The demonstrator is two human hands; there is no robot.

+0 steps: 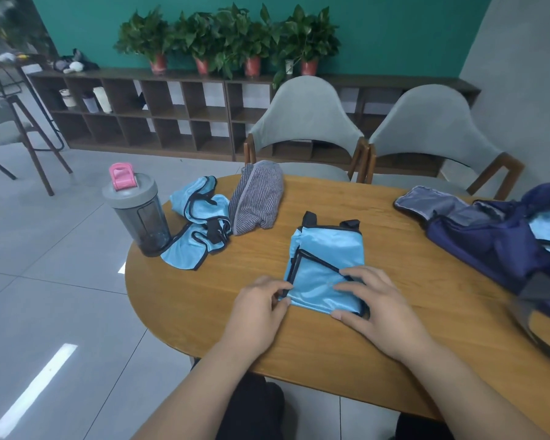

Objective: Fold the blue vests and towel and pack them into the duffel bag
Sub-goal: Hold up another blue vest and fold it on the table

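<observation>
A light blue vest (326, 258) with black trim lies partly folded in the middle of the wooden table (299, 338). My left hand (261, 308) pinches its near left corner. My right hand (373, 304) grips its near right edge, fingers on top and thumb under the corner. A second blue vest (200, 223) lies crumpled at the far left. Beside it sits a rolled grey striped towel (256, 198). The navy duffel bag (496, 236) lies open at the right, with blue fabric showing inside.
A grey shaker bottle (137, 214) with a pink lid stands at the table's left edge. Two grey chairs (305, 122) stand behind the table. A low shelf with potted plants (229, 39) lines the back wall.
</observation>
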